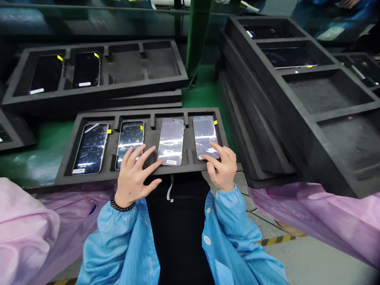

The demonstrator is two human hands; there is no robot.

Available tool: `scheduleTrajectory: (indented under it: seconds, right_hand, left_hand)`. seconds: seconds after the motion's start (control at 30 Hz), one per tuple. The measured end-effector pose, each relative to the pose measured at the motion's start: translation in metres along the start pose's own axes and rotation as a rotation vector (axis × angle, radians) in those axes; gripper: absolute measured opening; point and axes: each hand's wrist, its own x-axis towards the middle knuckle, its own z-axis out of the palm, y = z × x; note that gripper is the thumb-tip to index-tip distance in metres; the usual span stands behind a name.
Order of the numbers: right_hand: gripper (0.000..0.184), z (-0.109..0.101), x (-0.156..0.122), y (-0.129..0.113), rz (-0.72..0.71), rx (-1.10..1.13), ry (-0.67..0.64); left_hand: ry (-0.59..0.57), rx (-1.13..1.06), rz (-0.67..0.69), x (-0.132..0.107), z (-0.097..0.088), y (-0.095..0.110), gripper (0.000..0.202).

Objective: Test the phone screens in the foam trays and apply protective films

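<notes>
A black foam tray (187, 169) lies in front of me with several smartphones in its compartments. My left hand (135, 174) is spread palm down over the tray's near edge, its fingers over the second smartphone (130, 134) from the left and its index fingertip at the lower corner of the third smartphone (171, 138). Fingertips of my right hand (221, 164) rest on the screen of the rightmost smartphone (204, 130); the hand grips nothing. The leftmost smartphone (90, 148) lies slightly tilted, with a yellow tab at its upper right. White labels show on some screens.
Behind, another foam tray (127, 89) holds two phones with yellow tabs. A tall stack of foam trays (261, 118) stands on the right, phones in its top tray. A green post (198, 39) rises at the back. People in pink garments (26, 221) flank me.
</notes>
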Motion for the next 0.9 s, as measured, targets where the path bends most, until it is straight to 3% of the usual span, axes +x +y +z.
scheduleTrajectory:
  seconds: [0.07,0.2,0.3,0.4,0.53,0.6,0.77,0.9]
  right_hand:
    - [0.028,0.0004,-0.0001,0.0005,-0.006,-0.011,-0.014]
    - [0.049,0.0012,-0.0019,0.0017,0.036,0.038,0.012]
    - [0.052,0.0015,-0.003,0.0019,0.029,0.058,0.015]
    - [0.05,0.001,-0.0022,0.0012,0.037,0.043,0.003]
    - [0.026,-0.0001,0.0002,0.0004,-0.007,0.026,-0.007]
    - [0.024,0.0,0.0007,0.0004,-0.024,0.023,-0.009]
    - [0.05,0.0021,-0.0012,0.0016,0.022,0.043,0.024]
    - [0.056,0.0033,-0.0025,0.0023,0.018,0.064,0.042]
  left_hand:
    - [0.007,-0.007,0.006,0.0005,0.0,0.0003,0.049]
    - [0.049,-0.028,-0.01,0.0012,0.0003,0.0016,0.063]
    - [0.049,-0.034,-0.005,0.0012,0.0004,0.0019,0.064]
    - [0.043,-0.033,-0.004,0.001,0.0003,0.0012,0.065]
    - [0.015,-0.027,0.015,0.0013,0.0001,-0.0001,0.055]
    - [0.003,-0.028,0.023,0.0015,0.0,0.0,0.051]
    - [0.036,-0.051,-0.013,0.0014,-0.0002,0.0019,0.066]
    - [0.03,-0.045,-0.007,0.0011,-0.0005,0.0019,0.067]
